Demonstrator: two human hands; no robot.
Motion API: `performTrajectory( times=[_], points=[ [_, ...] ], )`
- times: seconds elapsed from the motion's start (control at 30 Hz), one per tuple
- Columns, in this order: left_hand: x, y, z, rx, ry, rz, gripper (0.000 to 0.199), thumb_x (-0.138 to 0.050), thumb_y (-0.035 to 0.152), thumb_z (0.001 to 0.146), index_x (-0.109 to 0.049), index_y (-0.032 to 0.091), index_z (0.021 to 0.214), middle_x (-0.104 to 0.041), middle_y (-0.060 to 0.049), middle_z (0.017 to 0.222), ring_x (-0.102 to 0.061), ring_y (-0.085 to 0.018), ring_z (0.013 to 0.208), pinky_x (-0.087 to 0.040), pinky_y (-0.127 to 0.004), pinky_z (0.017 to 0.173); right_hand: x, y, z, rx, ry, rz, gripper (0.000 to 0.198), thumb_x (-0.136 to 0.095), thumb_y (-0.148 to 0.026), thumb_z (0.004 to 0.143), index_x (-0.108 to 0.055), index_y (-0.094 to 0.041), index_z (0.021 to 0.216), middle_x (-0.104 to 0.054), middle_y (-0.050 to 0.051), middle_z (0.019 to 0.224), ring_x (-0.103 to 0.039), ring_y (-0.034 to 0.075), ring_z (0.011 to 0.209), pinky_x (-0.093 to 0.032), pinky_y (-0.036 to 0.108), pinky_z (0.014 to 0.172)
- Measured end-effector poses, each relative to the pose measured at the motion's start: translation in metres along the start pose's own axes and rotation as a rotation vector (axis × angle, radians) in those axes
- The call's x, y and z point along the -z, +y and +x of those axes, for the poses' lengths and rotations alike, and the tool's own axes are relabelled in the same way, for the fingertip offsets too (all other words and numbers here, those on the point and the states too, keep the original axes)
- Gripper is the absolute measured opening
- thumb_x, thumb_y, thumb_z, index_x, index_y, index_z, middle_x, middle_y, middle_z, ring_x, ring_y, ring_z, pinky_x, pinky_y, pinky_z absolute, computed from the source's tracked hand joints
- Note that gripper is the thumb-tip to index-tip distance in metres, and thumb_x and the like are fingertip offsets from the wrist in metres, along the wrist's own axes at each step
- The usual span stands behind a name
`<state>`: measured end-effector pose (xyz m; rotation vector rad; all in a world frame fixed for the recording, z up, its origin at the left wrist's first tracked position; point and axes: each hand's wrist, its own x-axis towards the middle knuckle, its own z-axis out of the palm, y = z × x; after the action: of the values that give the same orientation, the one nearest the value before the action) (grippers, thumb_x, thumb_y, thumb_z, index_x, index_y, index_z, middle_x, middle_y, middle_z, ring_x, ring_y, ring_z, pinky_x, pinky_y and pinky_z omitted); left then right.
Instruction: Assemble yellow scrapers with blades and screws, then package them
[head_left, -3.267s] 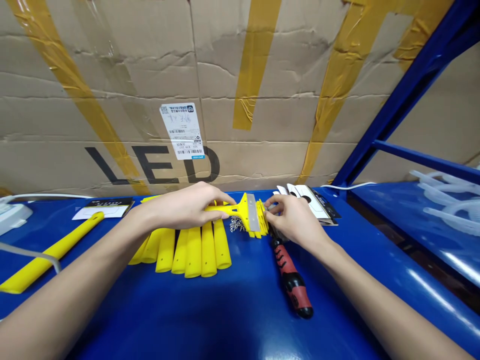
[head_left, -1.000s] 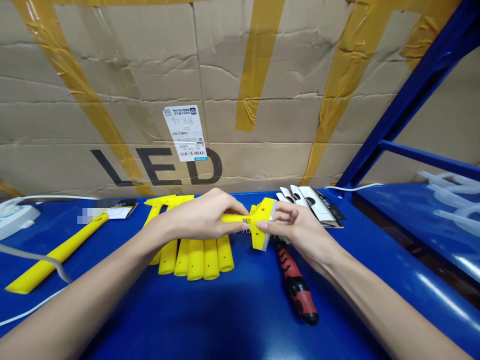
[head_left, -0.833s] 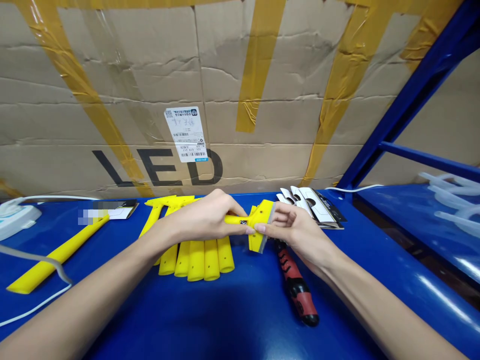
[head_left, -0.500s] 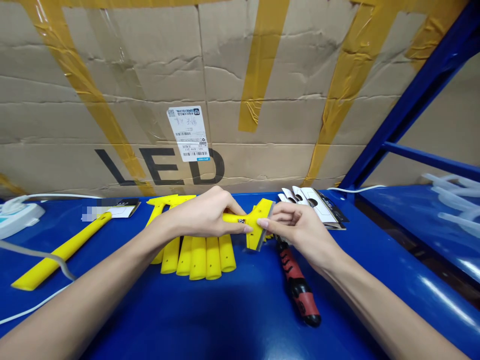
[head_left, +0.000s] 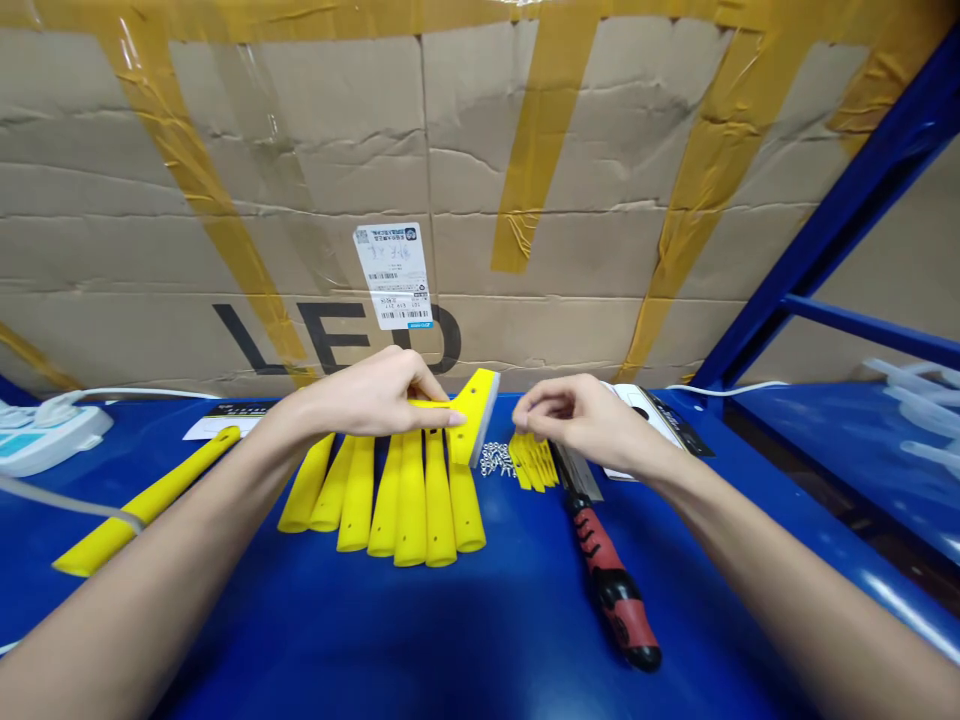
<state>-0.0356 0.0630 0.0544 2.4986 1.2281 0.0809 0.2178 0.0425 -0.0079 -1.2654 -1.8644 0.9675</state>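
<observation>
My left hand (head_left: 382, 392) grips a yellow scraper (head_left: 474, 410) by its handle. The scraper's wide head points right, with a greyish blade strip along its edge. My right hand (head_left: 577, 415) is apart from the scraper, thumb and fingers drawn together just above a fanned stack of small yellow plates (head_left: 534, 462). Whatever its fingertips pinch, if anything, is too small to make out. A pile of small silver screws (head_left: 495, 459) lies between the scraper head and the plates. Below my left hand, several yellow scraper handles (head_left: 409, 510) lie side by side.
A red and black screwdriver (head_left: 616, 590) lies under my right wrist, beside thin grey blades (head_left: 583, 475). Printed cards (head_left: 660, 425) lie behind. A separate yellow handle (head_left: 150, 500) and a white power strip (head_left: 52, 435) are at left. A large cardboard box (head_left: 465, 150) stands behind.
My right hand has let go of the scraper's head and moved over the small yellow plates. My left hand has shifted left with the scraper, uncovering the screws.
</observation>
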Motion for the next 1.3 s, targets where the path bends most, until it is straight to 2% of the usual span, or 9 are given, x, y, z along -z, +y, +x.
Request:
performTrajectory(
  times=[0.1, 0.2, 0.37, 0.63, 0.8, 0.97, 1.07, 1.2, 1.3],
  points=[
    [0.004, -0.008, -0.002, 0.045, -0.030, 0.017, 0.046, -0.059, 0.058, 0.087, -0.078, 0.016, 0.078, -0.038, 0.002, 0.057, -0.026, -0.011, 0.053, -0.022, -0.027, 0.046, 0.000, 0.000, 0.018, 0.106, -0.119, -0.306, 0.019, -0.067, -0.004, 0.069, -0.073, -0.021, 0.074, -0.078, 0.002, 0.071, -0.073, 0.020, 0.070, -0.054, 0.031, 0.067],
    [0.004, -0.012, -0.002, 0.053, -0.050, 0.032, 0.044, -0.060, 0.055, 0.086, -0.078, 0.016, 0.078, -0.039, 0.002, 0.057, -0.027, -0.011, 0.052, -0.021, -0.027, 0.046, -0.010, 0.002, 0.031, 0.163, -0.165, -0.453, 0.023, -0.062, 0.000, 0.068, -0.070, -0.020, 0.075, -0.078, 0.001, 0.072, -0.073, 0.019, 0.069, -0.053, 0.030, 0.067],
    [0.003, -0.019, 0.000, 0.057, -0.073, 0.045, 0.047, -0.059, 0.056, 0.087, -0.071, 0.016, 0.066, -0.035, 0.002, 0.056, -0.026, -0.011, 0.052, -0.019, -0.028, 0.046, -0.027, 0.008, 0.039, 0.164, -0.171, -0.508, 0.021, -0.061, -0.002, 0.068, -0.070, -0.019, 0.077, -0.078, 0.004, 0.074, -0.072, 0.020, 0.068, -0.050, 0.030, 0.063],
    [0.002, -0.028, 0.001, 0.046, -0.081, 0.016, 0.048, -0.058, 0.058, 0.087, -0.074, 0.017, 0.071, -0.039, 0.001, 0.055, -0.028, -0.011, 0.050, -0.018, -0.029, 0.047, -0.036, 0.017, 0.040, 0.188, -0.166, -0.538, 0.023, -0.061, 0.000, 0.067, -0.070, -0.020, 0.077, -0.075, 0.002, 0.071, -0.068, 0.018, 0.065, -0.047, 0.030, 0.063],
    [-0.001, -0.026, 0.002, 0.068, -0.110, 0.016, 0.049, -0.058, 0.059, 0.087, -0.074, 0.016, 0.071, -0.038, 0.001, 0.055, -0.028, -0.011, 0.050, -0.018, -0.029, 0.046, -0.031, 0.005, 0.034, 0.250, -0.108, -0.508, 0.014, -0.062, -0.006, 0.073, -0.063, -0.020, 0.073, -0.071, 0.000, 0.070, -0.064, 0.015, 0.064, -0.044, 0.029, 0.063],
    [-0.005, -0.020, 0.003, 0.034, -0.134, -0.030, 0.047, -0.060, 0.055, 0.087, -0.061, 0.017, 0.059, -0.032, 0.003, 0.055, -0.023, -0.011, 0.051, -0.018, -0.029, 0.045, -0.026, -0.009, 0.023, 0.580, 0.127, -0.426, 0.015, -0.061, -0.011, 0.083, -0.055, -0.021, 0.072, -0.068, 0.000, 0.072, -0.062, 0.014, 0.069, -0.045, 0.028, 0.067],
    [-0.006, -0.017, 0.003, 0.007, -0.146, -0.063, 0.051, -0.059, 0.056, 0.087, -0.054, 0.018, 0.054, -0.027, 0.004, 0.055, -0.020, -0.011, 0.051, -0.017, -0.029, 0.045, -0.031, -0.009, 0.020, 0.786, 0.166, -0.634, 0.024, -0.050, -0.012, 0.094, -0.053, -0.021, 0.071, -0.069, 0.004, 0.074, -0.059, 0.017, 0.071, -0.042, 0.030, 0.066],
    [-0.004, -0.019, 0.002, 0.000, -0.147, -0.103, 0.044, -0.062, 0.056, 0.085, -0.069, 0.017, 0.066, -0.040, 0.003, 0.057, -0.028, -0.010, 0.053, -0.023, -0.026, 0.047, -0.037, -0.010, 0.017, 1.003, 0.173, -0.969, 0.036, -0.038, -0.010, 0.101, -0.061, -0.020, 0.076, -0.068, 0.006, 0.072, -0.053, 0.019, 0.068, -0.037, 0.034, 0.062],
    [-0.003, -0.024, 0.001, 0.006, -0.165, -0.164, 0.043, -0.062, 0.055, 0.085, -0.071, 0.016, 0.069, -0.046, 0.002, 0.058, -0.034, -0.011, 0.053, -0.026, -0.025, 0.048, -0.035, -0.011, 0.015, 1.080, 0.156, -1.063, 0.033, -0.040, -0.008, 0.100, -0.065, -0.019, 0.080, -0.074, 0.008, 0.086, -0.055, 0.021, 0.075, -0.038, 0.035, 0.065]
  ],
)
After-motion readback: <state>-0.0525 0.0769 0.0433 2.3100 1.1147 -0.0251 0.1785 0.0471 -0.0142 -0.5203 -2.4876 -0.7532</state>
